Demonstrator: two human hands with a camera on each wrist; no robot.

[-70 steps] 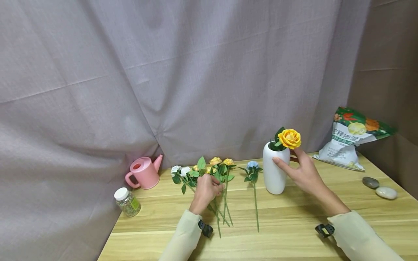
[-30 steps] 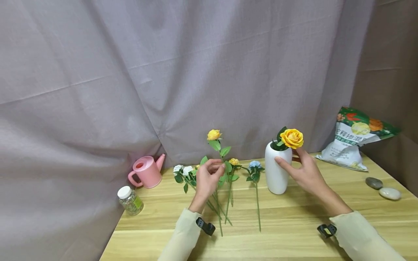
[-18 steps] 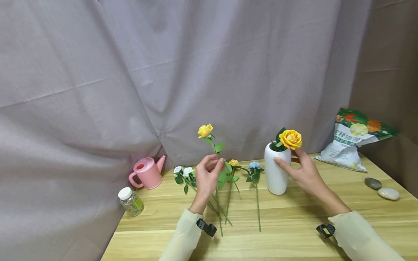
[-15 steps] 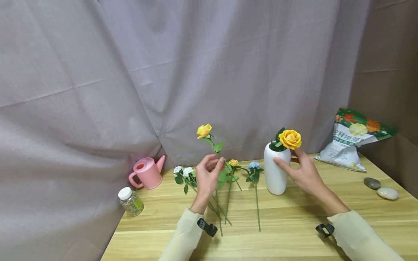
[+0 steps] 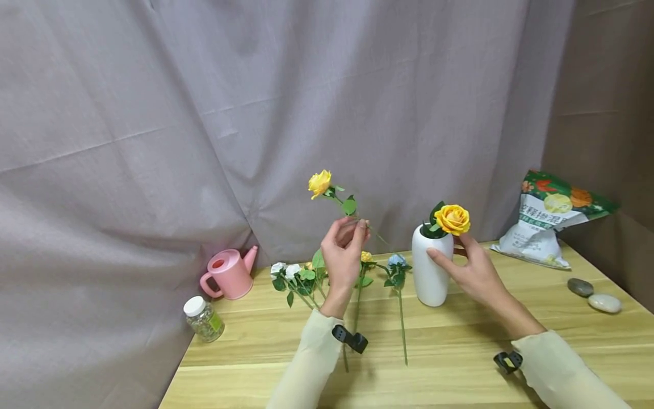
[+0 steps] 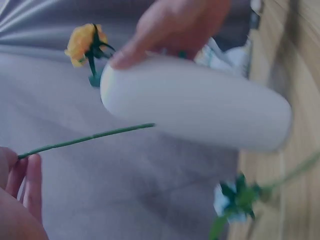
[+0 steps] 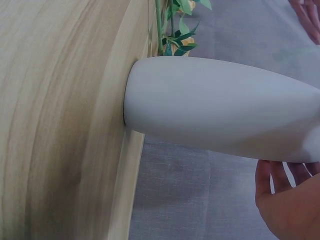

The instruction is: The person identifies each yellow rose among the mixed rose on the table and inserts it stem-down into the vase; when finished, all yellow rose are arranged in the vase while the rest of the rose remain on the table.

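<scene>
I have the left grip [image 5: 347,250] pinching the stem of a yellow rose [image 5: 320,184] above the counter [image 5: 444,369], bloom uppermost, its bare end slanting down toward the white vase [image 5: 430,275] but apart from it. My right grip [image 5: 475,270] holds that vase near its top, thumb in front; it stands upright, a larger orange-yellow rose [image 5: 452,220] in its mouth. Beside it lies a blue flower [image 5: 397,262]; farther left I see white flowers [image 5: 292,271], then a pink watering can [image 5: 230,275]. Two stones [image 5: 605,303] sit at the right.
</scene>
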